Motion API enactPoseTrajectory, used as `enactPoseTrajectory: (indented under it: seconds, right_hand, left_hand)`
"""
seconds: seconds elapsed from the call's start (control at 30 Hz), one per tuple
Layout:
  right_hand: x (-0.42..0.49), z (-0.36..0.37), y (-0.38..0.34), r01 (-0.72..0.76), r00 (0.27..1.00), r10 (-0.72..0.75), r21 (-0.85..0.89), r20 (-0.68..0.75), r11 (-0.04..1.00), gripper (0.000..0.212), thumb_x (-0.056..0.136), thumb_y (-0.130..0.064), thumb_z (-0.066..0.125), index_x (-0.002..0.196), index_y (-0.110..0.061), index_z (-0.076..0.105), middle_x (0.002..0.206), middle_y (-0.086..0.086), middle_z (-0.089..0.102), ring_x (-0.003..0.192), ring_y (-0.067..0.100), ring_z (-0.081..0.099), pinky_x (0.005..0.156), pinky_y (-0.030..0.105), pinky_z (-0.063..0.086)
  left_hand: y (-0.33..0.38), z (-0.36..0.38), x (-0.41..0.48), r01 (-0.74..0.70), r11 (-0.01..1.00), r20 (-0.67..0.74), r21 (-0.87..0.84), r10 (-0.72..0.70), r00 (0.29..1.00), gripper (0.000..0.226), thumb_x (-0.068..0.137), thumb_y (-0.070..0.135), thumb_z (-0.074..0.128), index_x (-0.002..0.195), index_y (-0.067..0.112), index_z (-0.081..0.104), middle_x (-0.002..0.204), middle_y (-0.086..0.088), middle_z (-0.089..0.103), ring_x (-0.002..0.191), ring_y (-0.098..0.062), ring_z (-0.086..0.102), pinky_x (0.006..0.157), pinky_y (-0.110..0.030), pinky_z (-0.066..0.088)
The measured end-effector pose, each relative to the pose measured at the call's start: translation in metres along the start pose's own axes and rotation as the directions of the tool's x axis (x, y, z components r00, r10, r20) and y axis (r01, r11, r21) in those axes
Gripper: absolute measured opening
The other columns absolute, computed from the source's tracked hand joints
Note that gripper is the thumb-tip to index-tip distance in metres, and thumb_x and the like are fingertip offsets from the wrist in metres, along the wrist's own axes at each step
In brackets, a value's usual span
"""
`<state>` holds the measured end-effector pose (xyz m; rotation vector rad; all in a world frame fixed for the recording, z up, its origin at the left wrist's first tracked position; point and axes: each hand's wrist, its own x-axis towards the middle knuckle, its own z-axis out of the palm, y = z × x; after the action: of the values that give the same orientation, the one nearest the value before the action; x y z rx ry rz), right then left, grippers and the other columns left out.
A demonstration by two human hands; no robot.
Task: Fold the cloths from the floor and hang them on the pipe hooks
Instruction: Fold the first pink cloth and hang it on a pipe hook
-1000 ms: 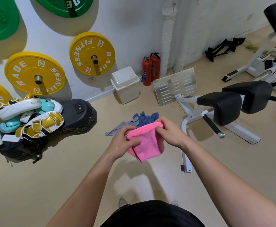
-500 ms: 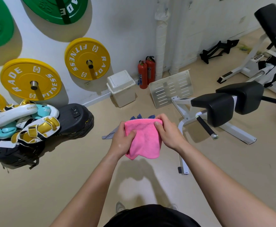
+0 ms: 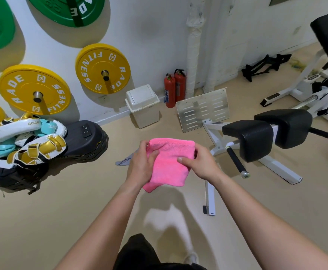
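A folded pink cloth (image 3: pixel 169 162) hangs in the air in front of me, held at both sides. My left hand (image 3: pixel 142 162) grips its left edge with the thumb on top. My right hand (image 3: pixel 200 162) grips its right edge, thumb pressed on the front. A corner of a grey cloth (image 3: pixel 124 160) lies on the floor behind my left hand; the rest of the floor pile is hidden by the pink cloth. A white wrapped pipe (image 3: pixel 193 47) runs up the wall, with a small hook (image 3: pixel 199 15) near its top.
A white bin (image 3: pixel 142 106), two red fire extinguishers (image 3: pixel 175 88) and a metal plate (image 3: pixel 203 111) stand by the wall. A black-padded white gym bench (image 3: pixel 256 141) is at my right. Boxing pads and a black bag (image 3: pixel 32 145) lie at the left under yellow wall plates (image 3: pixel 102 68).
The pink cloth has been flattened and squared between my hands and now covers the blue cloths on the floor. The view has tilted up a little.
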<state>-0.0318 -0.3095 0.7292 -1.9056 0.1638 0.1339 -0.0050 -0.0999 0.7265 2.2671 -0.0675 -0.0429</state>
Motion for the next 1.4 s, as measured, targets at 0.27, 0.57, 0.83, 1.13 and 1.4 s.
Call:
enactPoseTrajectory:
  seconds: [0.27,0.57,0.83,1.13,1.4]
  right_hand:
    - [0.111,-0.022,-0.036,0.137,0.990,-0.140,-0.116,-0.010,0.984,0.047,0.091,-0.019,0.069,0.131,-0.008,0.046,0.122,0.002,0.058,0.111,0.017,0.057,0.094,0.036,0.048]
    - [0.289,-0.058,-0.081,0.057,0.985,-0.082,-0.160,-0.152,0.985,0.048,0.086,-0.032,0.074,0.126,-0.011,0.057,0.112,-0.002,0.063,0.101,0.017,0.062,0.085,0.035,0.051]
    - [0.425,-0.094,-0.134,0.059,0.980,-0.112,-0.302,-0.163,0.951,0.058,0.086,-0.020,0.073,0.136,-0.006,0.047,0.130,0.009,0.060,0.113,0.025,0.060,0.093,0.040,0.049]
    - [0.572,-0.175,-0.155,0.030,0.964,-0.100,-0.272,-0.247,0.962,0.055,0.088,-0.017,0.070,0.137,-0.006,0.047,0.127,0.009,0.062,0.103,0.016,0.056,0.083,0.023,0.038]
    - [0.760,-0.283,-0.138,0.043,0.960,-0.101,-0.219,-0.261,0.975,0.045,0.090,-0.015,0.065,0.133,-0.008,0.052,0.111,0.000,0.058,0.097,0.017,0.056,0.070,0.019,0.035]
  left_hand:
    - [0.022,0.000,0.092,0.009,0.988,-0.115,0.157,0.009,0.993,0.042,0.102,0.039,0.047,0.130,0.009,0.039,0.115,-0.023,0.065,0.102,-0.042,0.061,0.072,-0.036,0.038]
    - [0.053,0.012,0.295,0.000,0.999,-0.073,0.034,0.003,0.997,0.043,0.103,0.045,0.044,0.131,0.013,0.038,0.119,-0.014,0.065,0.102,-0.033,0.063,0.077,-0.038,0.045]
    - [0.093,-0.002,0.455,-0.067,0.997,0.013,-0.027,0.067,0.998,0.044,0.102,0.042,0.047,0.132,0.010,0.040,0.124,-0.012,0.063,0.107,-0.031,0.062,0.082,-0.037,0.046]
    - [0.153,0.029,0.624,-0.108,0.988,0.073,-0.112,0.117,0.990,0.046,0.101,0.039,0.051,0.133,0.009,0.041,0.115,-0.008,0.063,0.105,-0.029,0.063,0.089,-0.043,0.053]
    - [0.215,0.119,0.806,-0.054,0.984,0.080,-0.172,0.068,0.994,0.042,0.099,0.033,0.056,0.129,0.008,0.041,0.112,-0.007,0.062,0.101,-0.027,0.062,0.084,-0.036,0.050]
